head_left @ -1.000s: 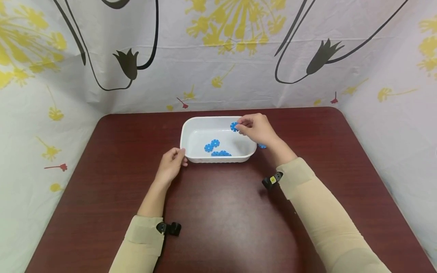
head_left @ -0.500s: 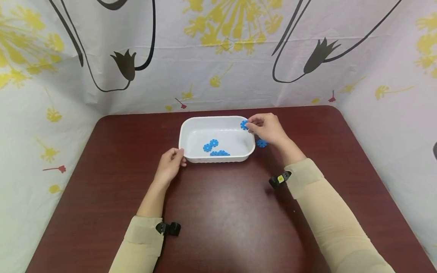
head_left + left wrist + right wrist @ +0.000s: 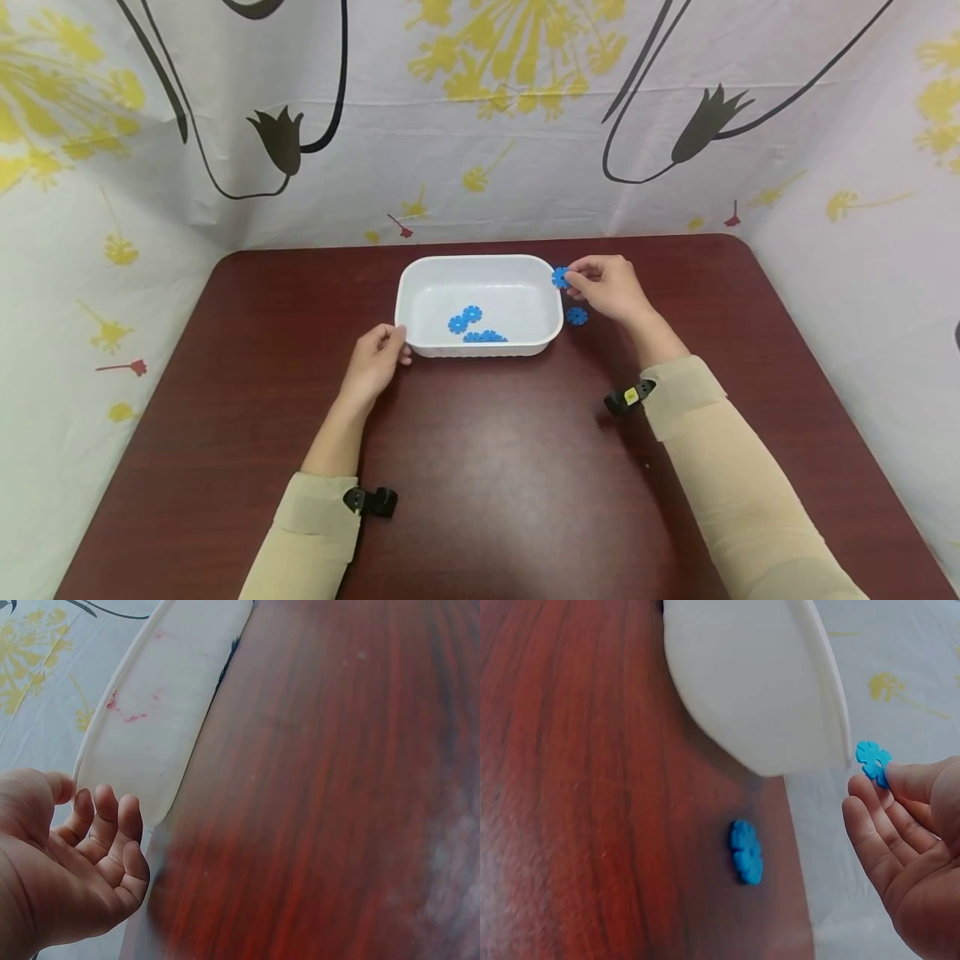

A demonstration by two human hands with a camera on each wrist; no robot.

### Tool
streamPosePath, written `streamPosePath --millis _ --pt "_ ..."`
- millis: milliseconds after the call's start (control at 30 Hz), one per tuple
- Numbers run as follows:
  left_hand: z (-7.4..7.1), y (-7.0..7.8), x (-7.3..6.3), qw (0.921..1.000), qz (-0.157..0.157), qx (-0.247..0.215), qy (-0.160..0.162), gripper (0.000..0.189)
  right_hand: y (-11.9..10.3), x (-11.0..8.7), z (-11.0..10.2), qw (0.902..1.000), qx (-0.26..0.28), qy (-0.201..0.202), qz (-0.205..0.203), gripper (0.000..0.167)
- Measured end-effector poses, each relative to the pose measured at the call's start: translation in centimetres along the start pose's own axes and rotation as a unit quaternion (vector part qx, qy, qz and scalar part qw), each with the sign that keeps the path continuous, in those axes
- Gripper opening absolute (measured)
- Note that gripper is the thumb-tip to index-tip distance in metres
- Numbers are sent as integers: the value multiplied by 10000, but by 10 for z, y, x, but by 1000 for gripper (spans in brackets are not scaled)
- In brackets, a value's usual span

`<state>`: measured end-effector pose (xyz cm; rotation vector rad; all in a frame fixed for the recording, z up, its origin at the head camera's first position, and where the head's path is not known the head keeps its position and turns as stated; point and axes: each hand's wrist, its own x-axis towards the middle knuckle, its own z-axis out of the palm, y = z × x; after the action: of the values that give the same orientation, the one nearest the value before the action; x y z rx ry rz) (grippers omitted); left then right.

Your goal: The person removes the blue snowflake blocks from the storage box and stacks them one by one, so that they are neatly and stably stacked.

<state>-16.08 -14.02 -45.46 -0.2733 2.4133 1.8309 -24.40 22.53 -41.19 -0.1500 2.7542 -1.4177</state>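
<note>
A white plastic tray [image 3: 517, 304] stands at the back middle of the table, with several blue snowflake discs [image 3: 458, 324] lying inside. My left hand [image 3: 372, 362] holds the tray's near left corner, thumb at the rim and fingers curled against the outer wall [image 3: 150, 712]. Between thumb and fingers, my right hand [image 3: 613, 287] pinches one blue snowflake disc [image 3: 873, 763] just off the tray's right rim. Below that hand, another snowflake disc [image 3: 577, 317] lies flat on the table, beside the tray's right end and apart from it.
The dark red-brown table [image 3: 480, 467] spreads around the tray. Behind it and at both sides hangs a white cloth [image 3: 480, 192] printed with flowers. Each sleeve cuff carries a black wrist camera [image 3: 630, 397].
My right hand has moved right with the pinched snowflake disc, from over the tray to just past its right rim. The disc on the table now shows fully. My left hand stays put.
</note>
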Motion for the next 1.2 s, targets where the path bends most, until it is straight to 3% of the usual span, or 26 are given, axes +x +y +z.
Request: streamPosePath --millis 367,767,1200 --pt "-1 0 1 10000 -6 -58 -11 33 24 1 -7 9990 140 -107 405 25" --pt "-1 0 1 10000 -19 -88 -25 32 33 -2 -9 9939 -32 -751 812 28" --pt "-1 0 1 10000 -6 -70 -17 31 43 -2 -9 9914 -632 -977 605 22"
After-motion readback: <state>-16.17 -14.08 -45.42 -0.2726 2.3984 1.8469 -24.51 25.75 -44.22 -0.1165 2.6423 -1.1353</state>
